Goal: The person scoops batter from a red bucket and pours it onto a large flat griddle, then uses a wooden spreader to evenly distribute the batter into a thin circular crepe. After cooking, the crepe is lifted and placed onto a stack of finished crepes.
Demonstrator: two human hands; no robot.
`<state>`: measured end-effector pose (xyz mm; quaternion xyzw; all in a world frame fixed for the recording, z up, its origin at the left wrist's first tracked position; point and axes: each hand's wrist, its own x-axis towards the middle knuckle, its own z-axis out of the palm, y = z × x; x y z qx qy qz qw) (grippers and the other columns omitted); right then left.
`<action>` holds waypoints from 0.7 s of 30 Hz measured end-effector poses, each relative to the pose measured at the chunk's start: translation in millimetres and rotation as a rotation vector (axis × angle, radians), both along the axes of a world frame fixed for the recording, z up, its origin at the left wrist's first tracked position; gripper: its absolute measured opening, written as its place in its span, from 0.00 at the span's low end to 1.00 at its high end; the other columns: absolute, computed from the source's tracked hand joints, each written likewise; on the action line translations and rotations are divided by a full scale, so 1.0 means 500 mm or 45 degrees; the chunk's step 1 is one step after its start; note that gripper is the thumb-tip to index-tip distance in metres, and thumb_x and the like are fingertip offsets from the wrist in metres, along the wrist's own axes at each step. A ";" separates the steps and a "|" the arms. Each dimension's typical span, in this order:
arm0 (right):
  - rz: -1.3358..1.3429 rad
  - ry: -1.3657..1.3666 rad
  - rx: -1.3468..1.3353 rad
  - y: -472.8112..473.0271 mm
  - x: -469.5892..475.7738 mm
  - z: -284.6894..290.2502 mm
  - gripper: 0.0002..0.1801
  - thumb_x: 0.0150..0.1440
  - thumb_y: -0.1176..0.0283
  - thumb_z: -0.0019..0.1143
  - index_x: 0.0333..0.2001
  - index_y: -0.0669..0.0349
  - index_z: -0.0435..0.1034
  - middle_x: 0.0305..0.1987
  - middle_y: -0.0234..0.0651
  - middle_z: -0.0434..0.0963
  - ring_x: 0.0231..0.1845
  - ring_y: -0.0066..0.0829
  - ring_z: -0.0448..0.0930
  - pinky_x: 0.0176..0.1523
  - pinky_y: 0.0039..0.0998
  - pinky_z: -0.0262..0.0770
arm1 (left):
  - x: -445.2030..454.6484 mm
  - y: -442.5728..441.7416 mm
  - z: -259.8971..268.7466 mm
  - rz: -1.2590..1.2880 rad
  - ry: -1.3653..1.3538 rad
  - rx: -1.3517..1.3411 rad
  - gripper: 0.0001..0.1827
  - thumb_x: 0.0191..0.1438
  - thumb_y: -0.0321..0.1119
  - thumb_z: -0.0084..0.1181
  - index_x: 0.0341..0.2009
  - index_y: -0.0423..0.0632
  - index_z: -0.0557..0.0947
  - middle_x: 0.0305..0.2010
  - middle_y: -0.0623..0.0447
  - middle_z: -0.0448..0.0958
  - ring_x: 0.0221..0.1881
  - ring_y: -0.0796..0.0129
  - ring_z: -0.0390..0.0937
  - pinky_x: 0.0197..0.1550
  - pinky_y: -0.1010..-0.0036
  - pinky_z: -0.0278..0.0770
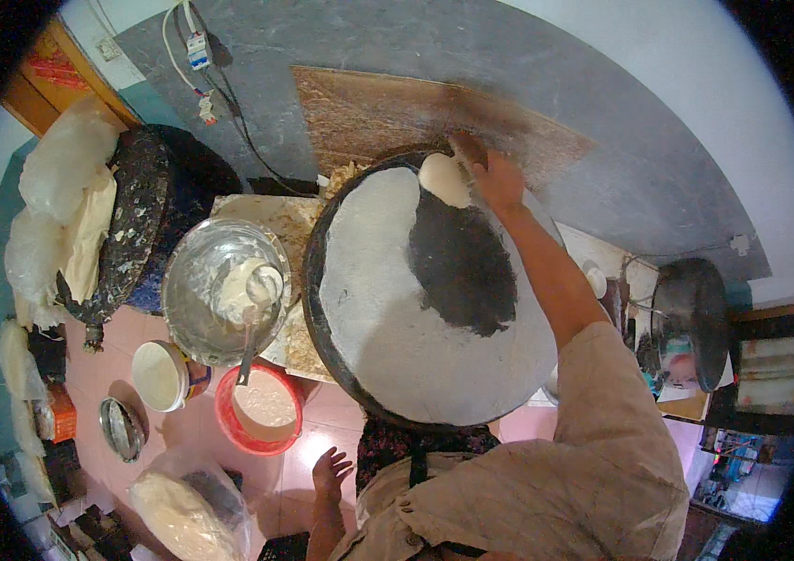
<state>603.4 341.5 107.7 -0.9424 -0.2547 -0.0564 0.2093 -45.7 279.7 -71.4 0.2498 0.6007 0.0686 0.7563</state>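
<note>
A large round black griddle (313,308) lies before me, mostly covered by a thin pale layer of batter (383,308) around a dark bare patch. My right hand (500,181) is over its far edge, gripping a brown, flat tool (468,149), perhaps a wooden scraper, partly hidden and blurred. Just left of that hand sits a thicker, rounded lump of pale batter or dough (445,180). My left hand (332,471) hangs low beside my body, near the griddle's front left, fingers apart and empty.
Left of the griddle, a metal bowl (183,308) holds batter and a ladle (248,343). On the floor are a red basin (229,428), a white bucket (158,375), a steel bowl (122,429) and a plastic bag (186,515). Cables (236,112) hang on the wall behind.
</note>
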 end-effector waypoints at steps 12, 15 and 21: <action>0.349 -0.217 0.021 0.010 0.043 -0.035 0.25 0.52 0.56 0.54 0.50 0.58 0.68 0.40 0.45 0.77 0.42 0.47 0.77 0.46 0.43 0.71 | 0.005 -0.007 0.012 -0.018 -0.002 0.034 0.27 0.59 0.44 0.42 0.58 0.40 0.65 0.47 0.39 0.72 0.40 0.54 0.76 0.41 0.63 0.78; 0.392 -0.261 -0.001 0.027 0.060 -0.051 0.23 0.52 0.57 0.55 0.49 0.56 0.69 0.40 0.43 0.78 0.39 0.46 0.77 0.43 0.44 0.71 | 0.004 -0.009 0.013 0.038 0.020 -0.009 0.27 0.59 0.44 0.42 0.58 0.40 0.65 0.46 0.39 0.73 0.39 0.54 0.76 0.41 0.63 0.78; 0.820 -0.016 -0.244 -0.001 0.021 -0.010 0.19 0.51 0.58 0.55 0.45 0.55 0.71 0.37 0.43 0.77 0.40 0.45 0.77 0.43 0.40 0.70 | -0.007 -0.028 0.003 0.018 -0.052 0.023 0.27 0.58 0.44 0.43 0.58 0.41 0.66 0.47 0.40 0.73 0.39 0.53 0.76 0.41 0.62 0.78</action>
